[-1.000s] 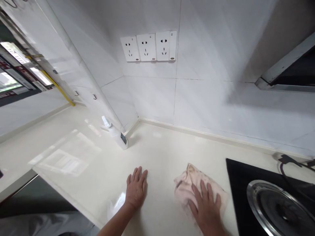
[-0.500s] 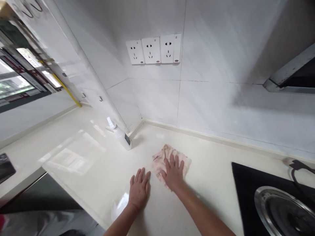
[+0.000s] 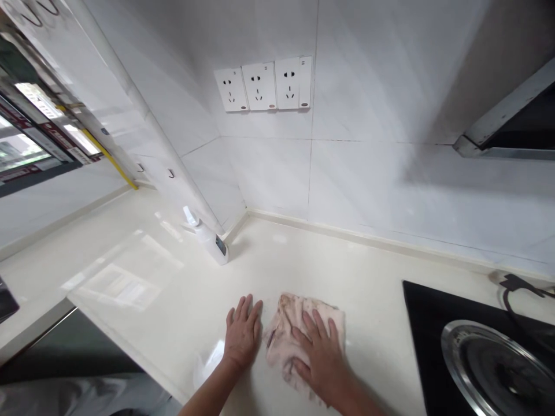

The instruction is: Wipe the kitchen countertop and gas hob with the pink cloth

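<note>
My right hand (image 3: 319, 358) lies flat, fingers spread, pressing on a pale pink stained cloth (image 3: 289, 332) on the cream countertop (image 3: 359, 289). Just to its left, my left hand (image 3: 241, 334) rests palm down on the bare counter with fingers stretched out, almost touching the cloth's left edge.
A white spray bottle (image 3: 211, 240) stands at the wall corner behind my left hand. A black hob (image 3: 422, 335) with a steel burner ring (image 3: 494, 361) is at the right, a cable (image 3: 515, 284) behind it. Three wall sockets (image 3: 262, 86) sit above. The counter's front edge runs at lower left.
My right hand slid the cloth from beside the hob leftward and away, then back toward me; it now lies next to my left hand, which stayed put.
</note>
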`<action>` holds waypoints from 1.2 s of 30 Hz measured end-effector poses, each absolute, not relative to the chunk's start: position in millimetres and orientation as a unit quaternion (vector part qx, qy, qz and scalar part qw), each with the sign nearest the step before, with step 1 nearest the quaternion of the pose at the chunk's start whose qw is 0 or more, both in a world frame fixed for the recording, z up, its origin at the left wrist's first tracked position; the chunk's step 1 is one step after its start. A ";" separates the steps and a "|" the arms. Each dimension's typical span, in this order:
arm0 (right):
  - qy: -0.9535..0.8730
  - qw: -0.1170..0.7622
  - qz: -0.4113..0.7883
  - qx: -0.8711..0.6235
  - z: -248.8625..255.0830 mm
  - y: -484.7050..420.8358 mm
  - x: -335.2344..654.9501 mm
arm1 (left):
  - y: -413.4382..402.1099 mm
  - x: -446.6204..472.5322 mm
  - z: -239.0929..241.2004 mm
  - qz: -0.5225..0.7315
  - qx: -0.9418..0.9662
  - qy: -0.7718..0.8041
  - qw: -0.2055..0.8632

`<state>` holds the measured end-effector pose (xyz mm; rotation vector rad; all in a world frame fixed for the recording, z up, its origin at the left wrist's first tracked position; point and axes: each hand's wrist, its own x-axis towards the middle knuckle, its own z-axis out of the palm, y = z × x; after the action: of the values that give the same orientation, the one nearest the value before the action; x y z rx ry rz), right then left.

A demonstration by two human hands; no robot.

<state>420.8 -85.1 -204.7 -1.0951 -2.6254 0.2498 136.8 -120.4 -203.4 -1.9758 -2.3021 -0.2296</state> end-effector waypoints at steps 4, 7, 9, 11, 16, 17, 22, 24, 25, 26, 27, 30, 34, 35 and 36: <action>-0.890 0.095 0.097 -0.435 -196.2 -27.5 416.1 | -121.0 135.3 -204.0 -0.069 -0.651 -0.754 0.052; -0.848 0.083 0.065 -0.519 -195.0 11.7 430.1 | -121.2 134.2 -205.1 -0.074 -0.651 -0.753 0.059; -0.831 0.087 0.050 -0.547 -196.9 26.6 447.9 | -121.0 134.1 -205.9 -0.078 -0.651 -0.753 0.061; -0.822 0.089 0.038 -0.561 -200.0 31.9 469.0 | -120.7 134.5 -206.3 -0.083 -0.650 -0.753 0.057; -0.801 0.093 0.006 -0.591 -210.9 14.4 518.7 | -120.2 136.4 -204.1 -0.086 -0.642 -0.761 0.039; -0.797 0.095 0.002 -0.597 -213.9 6.5 526.5 | -120.1 136.8 -203.3 -0.085 -0.641 -0.762 0.037; -0.782 0.124 -0.021 -0.610 -232.9 -52.7 550.4 | -119.8 137.7 -200.3 -0.075 -0.645 -0.760 0.033; -0.786 0.157 -0.038 -0.596 -241.1 -80.8 553.3 | -119.6 137.9 -199.8 -0.074 -0.646 -0.759 0.030; -0.790 0.172 -0.044 -0.586 -244.9 -94.1 553.4 | -119.4 138.1 -199.6 -0.074 -0.646 -0.759 0.028; -0.795 0.184 -0.048 -0.576 -248.5 -106.4 552.4 | -119.1 138.2 -199.3 -0.074 -0.645 -0.760 0.027; -0.801 0.188 -0.048 -0.566 -251.5 -117.3 550.2 | -118.8 138.3 -199.0 -0.075 -0.644 -0.761 0.025; -0.822 0.196 -0.057 -0.531 -256.2 -139.2 535.4 | -117.9 138.7 -197.6 -0.078 -0.640 -0.764 0.019; -0.869 0.188 -0.068 -0.453 -248.8 -144.1 494.6 | -117.8 138.5 -196.7 -0.075 -0.641 -0.763 0.019; -0.879 0.186 -0.057 -0.436 -245.0 -142.3 481.6 | -117.9 138.2 -197.2 -0.073 -0.643 -0.762 0.022; -0.886 0.188 -0.042 -0.422 -240.7 -139.6 468.3 | -118.2 137.8 -198.0 -0.071 -0.644 -0.762 0.026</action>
<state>468.3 -139.6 -240.7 -1.1886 -2.4920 -0.1174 137.8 -118.2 -198.0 -1.9893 -2.3538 -0.2193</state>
